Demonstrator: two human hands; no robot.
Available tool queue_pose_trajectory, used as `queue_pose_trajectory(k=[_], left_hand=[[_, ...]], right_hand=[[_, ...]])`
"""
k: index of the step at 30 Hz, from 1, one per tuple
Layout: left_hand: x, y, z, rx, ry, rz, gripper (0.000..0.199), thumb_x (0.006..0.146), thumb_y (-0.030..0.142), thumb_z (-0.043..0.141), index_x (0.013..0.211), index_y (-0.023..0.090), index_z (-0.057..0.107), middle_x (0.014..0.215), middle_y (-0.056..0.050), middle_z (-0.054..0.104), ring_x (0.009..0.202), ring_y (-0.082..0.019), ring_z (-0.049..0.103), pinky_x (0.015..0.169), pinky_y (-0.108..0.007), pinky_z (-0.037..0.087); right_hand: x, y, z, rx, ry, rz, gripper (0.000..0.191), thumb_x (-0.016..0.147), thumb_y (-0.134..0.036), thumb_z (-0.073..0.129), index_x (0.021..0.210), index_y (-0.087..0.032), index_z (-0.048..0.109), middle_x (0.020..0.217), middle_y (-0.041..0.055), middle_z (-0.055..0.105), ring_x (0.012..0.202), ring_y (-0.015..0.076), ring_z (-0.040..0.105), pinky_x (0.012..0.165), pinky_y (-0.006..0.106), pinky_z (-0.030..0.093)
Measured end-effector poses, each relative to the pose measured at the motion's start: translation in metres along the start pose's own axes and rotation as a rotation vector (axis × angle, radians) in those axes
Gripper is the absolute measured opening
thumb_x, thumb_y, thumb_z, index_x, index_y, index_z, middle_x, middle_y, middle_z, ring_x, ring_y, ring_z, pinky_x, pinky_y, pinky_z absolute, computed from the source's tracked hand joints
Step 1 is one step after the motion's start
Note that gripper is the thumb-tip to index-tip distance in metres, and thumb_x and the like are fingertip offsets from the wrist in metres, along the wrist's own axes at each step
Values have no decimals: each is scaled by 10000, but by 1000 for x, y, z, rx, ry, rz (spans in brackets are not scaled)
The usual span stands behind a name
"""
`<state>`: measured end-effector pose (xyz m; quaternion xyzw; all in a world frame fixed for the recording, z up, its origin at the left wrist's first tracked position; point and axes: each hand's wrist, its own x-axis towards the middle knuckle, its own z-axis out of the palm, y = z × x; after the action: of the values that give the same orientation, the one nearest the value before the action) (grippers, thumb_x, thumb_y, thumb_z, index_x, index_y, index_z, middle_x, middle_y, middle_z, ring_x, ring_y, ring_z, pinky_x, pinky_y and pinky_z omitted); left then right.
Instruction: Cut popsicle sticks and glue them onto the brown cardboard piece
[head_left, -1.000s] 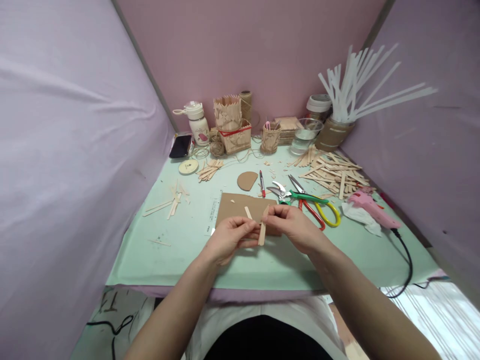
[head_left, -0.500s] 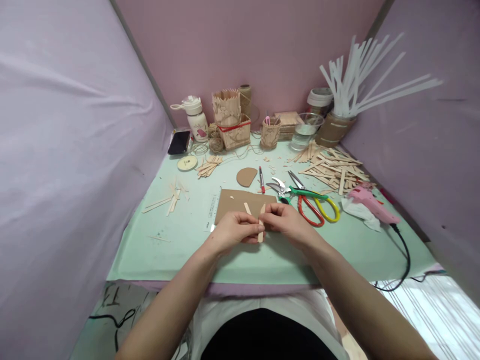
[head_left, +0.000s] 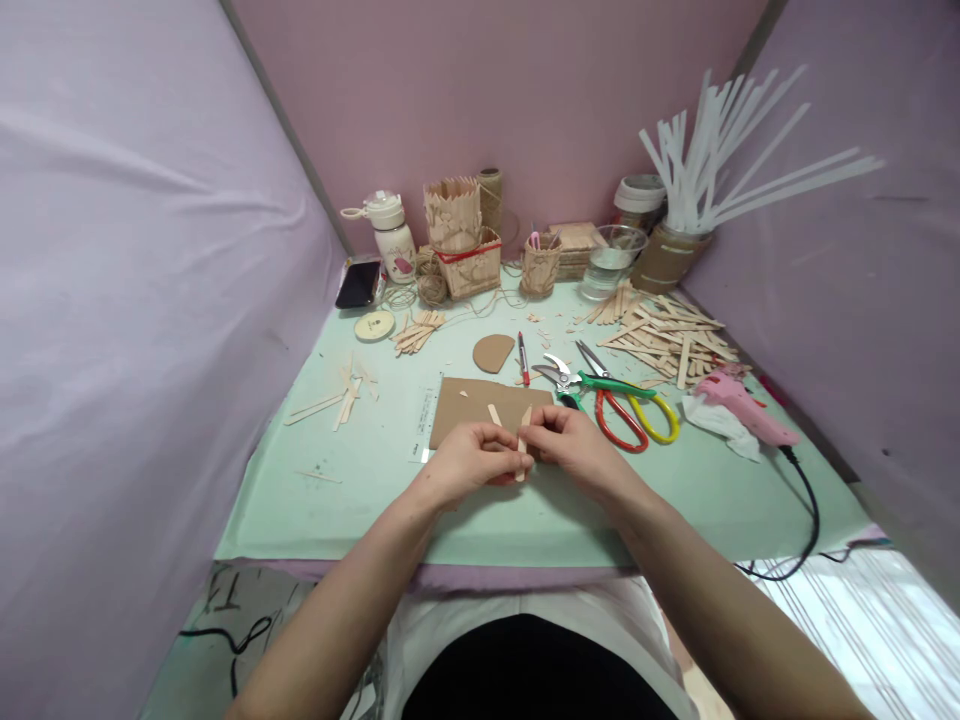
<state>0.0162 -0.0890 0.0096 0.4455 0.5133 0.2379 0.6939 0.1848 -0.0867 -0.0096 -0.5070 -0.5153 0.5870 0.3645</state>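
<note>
Between my two hands, over the near edge of a brown cardboard piece (head_left: 471,405), a short wooden craft stick (head_left: 523,442) points away from me. My left hand (head_left: 476,462) pinches its near end between thumb and fingers. The fingertips of my right hand (head_left: 564,438) close on its far part. Another stick piece (head_left: 494,415) lies on the cardboard just beyond my left fingers, its near end hidden by them. A small wood chip (head_left: 463,394) rests farther left on the cardboard. A clear ruler (head_left: 425,420) shows along the cardboard's left edge.
Right of the cardboard lie green-handled pruning shears (head_left: 611,384) and scissors (head_left: 621,428) with red and yellow handles. A pink glue gun (head_left: 750,408) sits on tissue at the right, its cord over the edge. Behind are a stick pile (head_left: 667,335), a red pen (head_left: 523,360) and a water bowl (head_left: 609,265).
The craft stick stays in both hands. My left thumb and fingertips have shifted slightly to the right over its near end. Everything on the table stays in place.
</note>
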Motion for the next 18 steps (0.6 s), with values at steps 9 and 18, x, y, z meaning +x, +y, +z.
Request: queue_pose_trajectory(k=[9, 18], left_hand=[[2, 2, 5, 533, 152, 149, 173, 724, 341, 686, 689, 172, 686, 627, -27, 695, 627, -174, 642, 580, -256, 436], [-8, 2, 23, 1131, 399, 264, 291, 904, 309, 513, 721, 178, 698, 691, -81, 721, 664, -218, 659, 584, -286, 328]], right_hand=[[0, -3, 7, -33, 135, -26, 173, 677, -274, 606, 574, -212, 482, 552, -31, 546, 541, 124, 450, 543, 265, 341], [-4, 5, 15, -44, 315, -104, 226, 716, -340, 627, 604, -221, 471, 578, -32, 498, 561, 134, 447, 540, 270, 352]])
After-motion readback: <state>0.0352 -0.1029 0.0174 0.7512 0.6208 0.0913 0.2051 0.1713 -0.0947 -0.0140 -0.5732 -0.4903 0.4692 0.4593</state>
